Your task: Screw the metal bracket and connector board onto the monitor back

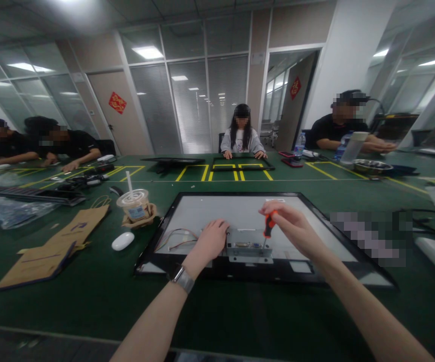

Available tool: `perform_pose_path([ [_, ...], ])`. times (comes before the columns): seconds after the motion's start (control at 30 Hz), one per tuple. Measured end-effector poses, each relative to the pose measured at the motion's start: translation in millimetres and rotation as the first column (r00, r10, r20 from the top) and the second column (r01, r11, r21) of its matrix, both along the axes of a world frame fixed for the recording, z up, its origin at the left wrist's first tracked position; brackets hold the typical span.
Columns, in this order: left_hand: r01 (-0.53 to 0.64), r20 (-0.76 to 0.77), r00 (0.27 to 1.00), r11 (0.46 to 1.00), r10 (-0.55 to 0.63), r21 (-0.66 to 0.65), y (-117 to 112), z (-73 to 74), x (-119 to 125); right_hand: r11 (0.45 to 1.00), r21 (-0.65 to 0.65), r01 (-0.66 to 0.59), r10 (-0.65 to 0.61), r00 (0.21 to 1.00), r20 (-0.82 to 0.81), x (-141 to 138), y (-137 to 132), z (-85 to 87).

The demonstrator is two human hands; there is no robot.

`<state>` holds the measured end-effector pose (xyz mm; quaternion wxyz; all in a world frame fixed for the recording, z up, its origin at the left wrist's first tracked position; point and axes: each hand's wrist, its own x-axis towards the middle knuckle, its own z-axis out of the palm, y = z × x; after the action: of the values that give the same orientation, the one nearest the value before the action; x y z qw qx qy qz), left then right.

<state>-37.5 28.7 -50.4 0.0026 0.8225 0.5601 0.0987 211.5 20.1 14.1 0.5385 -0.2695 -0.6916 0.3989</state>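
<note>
A flat monitor panel (187,211) lies face down on the green table, its grey metal back showing inside a black frame. A small metal bracket box (247,247) with connector ports sits near the panel's front edge. My left hand (211,240), with a watch on the wrist, rests on the panel and presses against the left side of the bracket, fingers curled. My right hand (290,226) is closed round an orange-handled screwdriver (268,224), held upright with its tip down on the bracket's right side. Thin coloured wires (175,239) run across the panel to the left.
A lidded drink cup with straw (134,203), a white mouse (122,241) and brown paper bags (61,239) lie to the left. Several people sit round the table (89,301). Another panel frame (242,164), bottles and a metal bowl (368,166) are farther back.
</note>
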Motion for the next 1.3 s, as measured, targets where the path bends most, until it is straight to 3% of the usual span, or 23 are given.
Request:
perform_pose_path([
  [0.1,0.005,-0.005,1.0,1.0,-0.005,0.012,1.7,-3.0,-0.6,0.999,-0.036,0.016,-0.017,1.0,-0.015,1.3,0.4,-0.2],
  [0.23,0.014,-0.007,1.0,1.0,-0.013,0.025,2.7,-5.0,-1.2,0.993,-0.106,-0.059,0.053,0.997,-0.06,-0.4,-1.1,2.2],
  [0.47,-0.004,0.016,1.0,1.0,0.004,0.003,-0.6,-0.9,0.1,0.999,-0.042,0.027,-0.028,0.999,-0.031,1.5,1.0,0.8],
  [0.73,0.003,-0.003,1.0,1.0,-0.003,0.018,2.7,-5.7,-1.7,0.995,-0.071,-0.076,0.073,0.996,-0.042,0.8,0.8,0.0],
  [0.93,-0.007,0.011,1.0,1.0,0.007,0.005,2.5,-5.9,-2.5,1.0,-0.016,0.019,-0.019,1.0,0.003,3.1,1.4,-0.7],
  [1.13,0.004,-0.014,1.0,1.0,-0.004,0.002,2.9,-3.9,-0.8,0.996,-0.069,-0.062,0.06,0.998,-0.03,2.3,0.0,1.7],
  [1.3,-0.009,0.007,1.0,1.0,0.009,-0.005,1.4,-2.1,-0.7,1.0,-0.027,-0.005,0.004,1.0,-0.03,1.9,-0.2,4.0],
])
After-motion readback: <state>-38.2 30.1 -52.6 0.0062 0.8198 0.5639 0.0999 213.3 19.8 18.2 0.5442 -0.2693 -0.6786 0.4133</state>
